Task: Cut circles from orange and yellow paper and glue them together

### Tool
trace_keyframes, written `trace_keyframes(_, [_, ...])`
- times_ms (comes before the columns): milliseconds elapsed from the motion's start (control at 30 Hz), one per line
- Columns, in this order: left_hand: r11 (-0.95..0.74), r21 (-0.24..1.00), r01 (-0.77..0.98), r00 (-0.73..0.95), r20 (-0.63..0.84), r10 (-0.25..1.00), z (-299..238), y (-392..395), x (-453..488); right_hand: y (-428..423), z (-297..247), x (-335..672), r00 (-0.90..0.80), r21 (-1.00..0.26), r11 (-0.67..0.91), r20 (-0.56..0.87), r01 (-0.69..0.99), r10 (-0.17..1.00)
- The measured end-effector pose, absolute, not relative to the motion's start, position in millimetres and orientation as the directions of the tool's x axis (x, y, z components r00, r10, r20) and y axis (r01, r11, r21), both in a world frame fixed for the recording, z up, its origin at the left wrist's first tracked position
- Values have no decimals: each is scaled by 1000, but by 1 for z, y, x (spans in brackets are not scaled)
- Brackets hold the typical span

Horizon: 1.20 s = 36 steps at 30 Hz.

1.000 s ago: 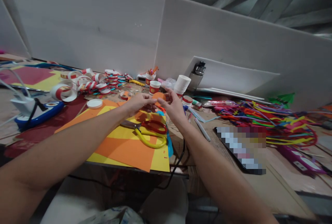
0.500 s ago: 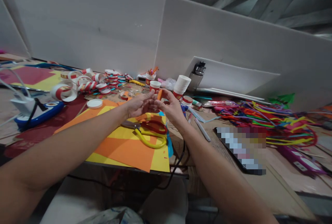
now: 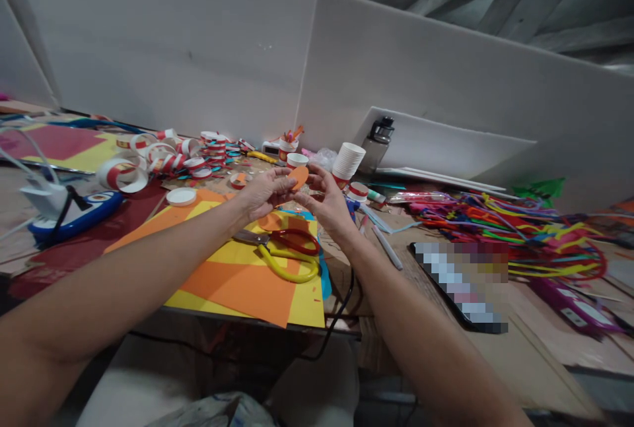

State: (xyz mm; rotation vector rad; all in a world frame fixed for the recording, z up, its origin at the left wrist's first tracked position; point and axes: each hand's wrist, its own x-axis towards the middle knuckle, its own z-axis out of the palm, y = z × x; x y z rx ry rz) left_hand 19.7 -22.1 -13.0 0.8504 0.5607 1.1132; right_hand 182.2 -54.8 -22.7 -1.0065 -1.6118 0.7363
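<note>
A small orange paper disc [image 3: 299, 177] is held up between both hands above the table. My left hand [image 3: 265, 192] pinches its left edge with fingers closed. My right hand [image 3: 324, 199] grips it from the right, fingers curled around it. Below the hands lie scissors [image 3: 284, 252] with red and yellow handles, resting on orange and yellow paper sheets [image 3: 242, 275]. Another orange disc [image 3: 270, 221] lies on the paper just under my left hand.
A stack of white paper cups [image 3: 347, 162], a dark bottle [image 3: 377, 143] and red-and-white cup rings [image 3: 163, 156] stand behind. Coloured pipe cleaners [image 3: 515, 229] pile at right. A white lid [image 3: 181, 197], a blue device [image 3: 74, 212] and a pen [image 3: 387, 249] lie around.
The orange disc has been turned between my fingers, from flat-on to edge-on and now tilted. Both hands stay in nearly the same spot.
</note>
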Motion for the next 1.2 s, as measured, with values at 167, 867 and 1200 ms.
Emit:
trace_keyframes(167, [211, 832, -513, 412, 23, 911, -15, -24, 19, -53, -22, 184, -122, -862, 467, 451, 197, 884])
trace_keyframes(867, [-96, 959, -265, 322, 183, 929, -18, -25, 18, -62, -16, 182, 50, -934, 281, 299, 218, 953])
trace_keyframes(1200, [-264, 964, -23, 379, 253, 890, -10, -27, 14, -58, -19, 181, 31, -928, 303, 317, 215, 948])
